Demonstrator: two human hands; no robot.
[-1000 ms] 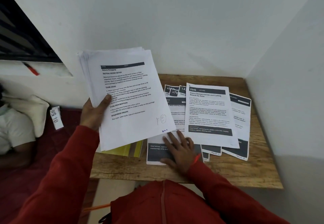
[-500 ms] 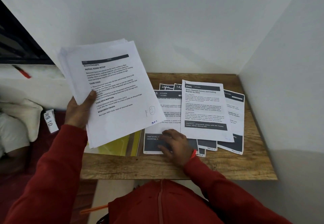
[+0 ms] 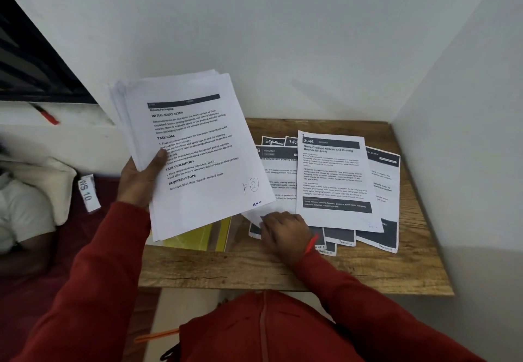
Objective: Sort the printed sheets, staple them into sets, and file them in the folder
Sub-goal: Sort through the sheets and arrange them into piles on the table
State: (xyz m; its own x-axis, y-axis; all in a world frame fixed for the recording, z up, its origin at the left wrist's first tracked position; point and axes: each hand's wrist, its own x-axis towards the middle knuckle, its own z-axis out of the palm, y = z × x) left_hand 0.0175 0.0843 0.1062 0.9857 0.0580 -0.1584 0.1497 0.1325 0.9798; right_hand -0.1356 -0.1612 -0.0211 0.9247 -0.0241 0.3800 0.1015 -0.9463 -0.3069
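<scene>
Sorting looks to be in its early part. No stapler shows anywhere in the frame, no set looks stapled, and nothing appears to be filed yet.

Nearest, at lower centre, the right hand (image 3: 285, 234) lies curled on the lower left sheet of the spread sheets (image 3: 336, 180) on the wooden worktop (image 3: 254, 271). Its grip is closed over that sheet's lifted corner, though I cannot tell whether it pinches the paper or only presses it.

To the left at centre, the left hand (image 3: 141, 180) holds a thick held stack (image 3: 192, 149) tilted up above the worktop's left edge, thumb on the top page and fingers behind, so its grip is clamped on the stack. The top page is white with black text, a dark header bar and a handwritten mark near its lower right corner.

Under that stack, a yellow folder (image 3: 198, 237) lies on the worktop's left side, mostly hidden.

Farther back, centre right, the spread sheets overlap in a loose fan, each with dark header and footer bands. The top one reads "2946".
</scene>
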